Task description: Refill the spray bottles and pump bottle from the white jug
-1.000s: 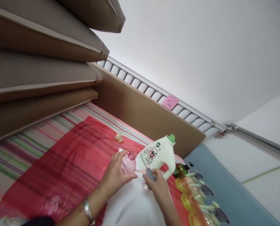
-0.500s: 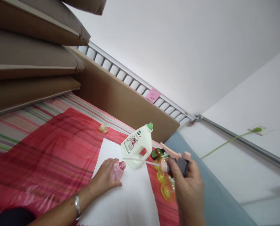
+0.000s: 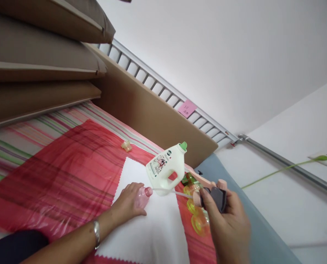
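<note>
My left hand (image 3: 129, 203) is closed around a small clear pink bottle (image 3: 142, 198), its uncapped threaded neck tilted to the right. In my right hand (image 3: 230, 223) is a trigger spray head (image 3: 217, 200), dark grey with pink parts. Its long thin dip tube (image 3: 179, 193) points left, the tip at the rim of the bottle's mouth; whether it is inside I cannot tell. Just behind the tube stands a pale green detergent jug (image 3: 158, 167) with a green spout, on a white zigzag-edged cloth (image 3: 163, 231).
Yellow transparent items (image 3: 198, 222) and a green bottle (image 3: 189, 179) lie right of the cloth, partly hidden by my right hand. A translucent cap (image 3: 126, 146) rests on the red plastic sheet (image 3: 78, 157). Brown cushions (image 3: 42, 60) are stacked at left; a brown board (image 3: 141, 106) stands behind.
My right hand has brought the tube's tip from just above the bottle's neck to its mouth. Both hands keep their holds. The whole view has shifted slightly.
</note>
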A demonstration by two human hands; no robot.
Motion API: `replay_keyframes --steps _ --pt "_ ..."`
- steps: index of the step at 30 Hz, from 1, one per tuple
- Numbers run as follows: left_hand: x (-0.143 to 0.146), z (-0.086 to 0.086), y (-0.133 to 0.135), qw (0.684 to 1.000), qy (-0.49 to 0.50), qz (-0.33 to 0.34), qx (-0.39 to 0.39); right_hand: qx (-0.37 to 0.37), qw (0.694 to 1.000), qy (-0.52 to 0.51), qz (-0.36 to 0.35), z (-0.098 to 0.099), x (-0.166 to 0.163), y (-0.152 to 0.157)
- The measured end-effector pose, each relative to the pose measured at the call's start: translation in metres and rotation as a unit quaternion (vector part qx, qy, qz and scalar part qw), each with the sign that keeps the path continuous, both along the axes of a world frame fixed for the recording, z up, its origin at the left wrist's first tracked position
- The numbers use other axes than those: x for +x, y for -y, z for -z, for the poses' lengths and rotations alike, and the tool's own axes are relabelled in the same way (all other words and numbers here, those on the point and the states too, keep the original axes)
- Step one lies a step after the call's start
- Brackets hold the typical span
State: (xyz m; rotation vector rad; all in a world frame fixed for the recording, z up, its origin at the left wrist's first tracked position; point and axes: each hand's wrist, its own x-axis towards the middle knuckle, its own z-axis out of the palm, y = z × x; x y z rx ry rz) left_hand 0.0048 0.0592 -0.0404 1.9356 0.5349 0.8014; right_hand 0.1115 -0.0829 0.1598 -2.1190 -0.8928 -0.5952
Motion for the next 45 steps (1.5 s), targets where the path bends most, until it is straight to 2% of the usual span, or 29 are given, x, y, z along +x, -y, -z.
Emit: replay_keyframes --steps 4,8,11,15,23,29,32,37,45 --pt "-0.001 0.0 0.0 1.0 -0.009 0.004 0.004 -0.089 0.994 0.008 -0.065 0.014 -0.002 -0.015" --pt "-0.003 -0.005 -0.001 1.0 -0.015 0.005 0.016 -0.187 0.968 -0.047 -0.163 0.039 -0.013 -0.038" --pt "-0.006 -0.009 -0.002 1.0 -0.016 0.009 0.021 -0.207 0.949 -0.094 -0.22 0.058 -0.02 -0.053" --pt "-0.008 -0.011 -0.004 1.0 -0.013 0.009 0.013 -0.211 0.946 -0.098 -0.227 0.07 -0.017 -0.064" --pt "-0.005 -0.008 -0.003 1.0 -0.022 0.005 0.011 -0.233 0.944 -0.072 -0.223 0.068 -0.013 -0.075" --pt "-0.005 -0.008 -0.004 1.0 -0.022 0.019 0.007 -0.212 0.959 -0.045 -0.182 0.052 -0.011 -0.068" --pt "-0.004 -0.007 -0.005 0.999 -0.027 0.025 0.008 -0.23 0.955 -0.035 -0.182 0.046 -0.011 -0.069" --pt "-0.002 -0.003 -0.006 0.999 -0.031 0.031 0.011 -0.28 0.936 -0.059 -0.206 0.057 -0.013 -0.079" --pt "-0.003 -0.005 -0.006 0.999 -0.033 0.026 0.022 -0.247 0.94 -0.075 -0.221 0.067 -0.01 -0.081"
